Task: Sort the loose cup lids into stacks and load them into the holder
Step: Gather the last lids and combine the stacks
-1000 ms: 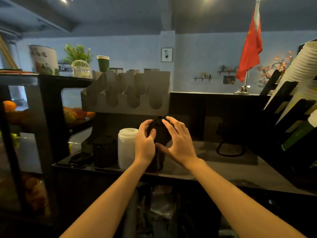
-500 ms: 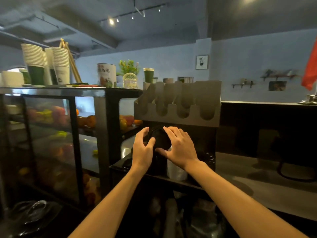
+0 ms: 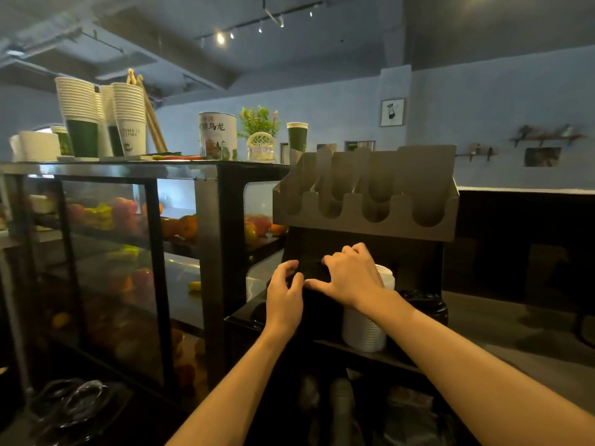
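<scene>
Head view: left hand [image 3: 285, 296] curls round the side of the black lid stack [image 3: 314, 274], right hand [image 3: 351, 278] clamps over its top, likely squaring it for loading. White lid stack [image 3: 365, 331] stands just right; holder [image 3: 367, 217] directly above, slots look empty.

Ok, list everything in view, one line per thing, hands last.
holder: one, grey metal, raised at centre
black lid stack: one, black, held below holder
white lid stack: one, white, just right of it
second black stack: one, black, right of the white stack
display case: one, glass, black frame, fruit inside, left
cup stacks: several, white and green, on case top
tin: one, printed, on case top
left hand: one, grips black lid stack
right hand: one, grips black lid stack's top
</scene>
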